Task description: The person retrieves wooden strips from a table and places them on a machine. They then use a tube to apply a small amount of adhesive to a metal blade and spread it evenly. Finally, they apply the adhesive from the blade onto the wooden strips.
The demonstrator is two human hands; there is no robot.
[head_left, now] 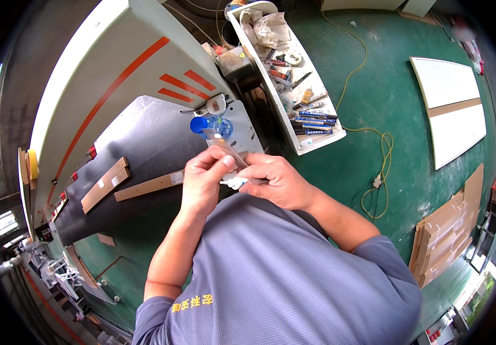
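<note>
Left hand (203, 175) pinches shut on a small white part (233, 183) at chest height; right hand (279, 181) is closed on a thin dark tool (258, 180), possibly a blade, meeting that part. Likely mid-fitting or trimming; next needs a steady, aligned push. Beyond: blue-capped bottle (210, 125), wooden strips (144, 186) on the grey machine bed (144, 132).

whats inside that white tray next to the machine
The white tray holds a jumble of small tools, blue-handled pieces, a roll of tape and crumpled plastic. Whatever lies beneath the pile is covered.
</note>
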